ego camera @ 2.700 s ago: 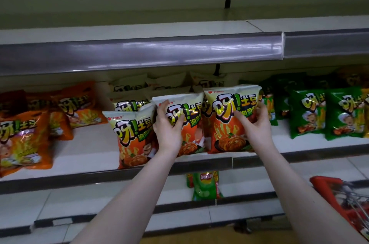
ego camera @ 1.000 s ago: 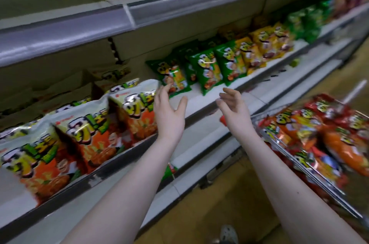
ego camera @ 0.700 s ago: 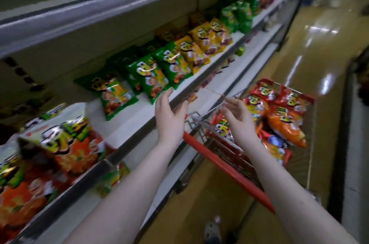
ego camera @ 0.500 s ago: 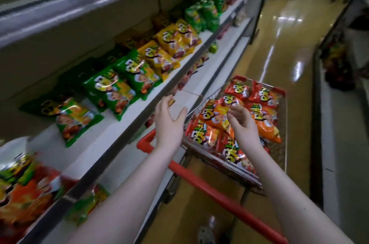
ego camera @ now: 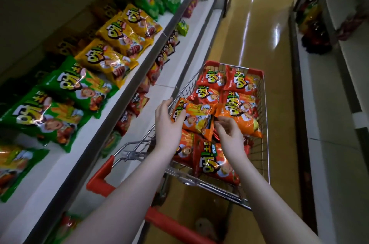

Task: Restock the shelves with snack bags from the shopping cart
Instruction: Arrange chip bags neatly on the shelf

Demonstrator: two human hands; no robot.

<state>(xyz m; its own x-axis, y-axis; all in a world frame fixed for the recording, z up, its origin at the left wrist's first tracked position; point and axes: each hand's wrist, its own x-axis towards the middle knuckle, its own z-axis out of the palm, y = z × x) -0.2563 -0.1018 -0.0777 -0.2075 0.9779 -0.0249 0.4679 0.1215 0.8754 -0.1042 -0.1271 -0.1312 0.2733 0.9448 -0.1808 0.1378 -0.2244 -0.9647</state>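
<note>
Partly covered orange bag (ego camera: 198, 117), left hand (ego camera: 166, 125), right hand (ego camera: 229, 135), cart (ego camera: 257, 73).

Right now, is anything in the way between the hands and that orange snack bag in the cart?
Nothing visible. The orange snack bag lies on top of the pile in the shopping cart, uncovered. The left hand touches its left edge, and the right hand curls its fingers at its right edge.
</note>
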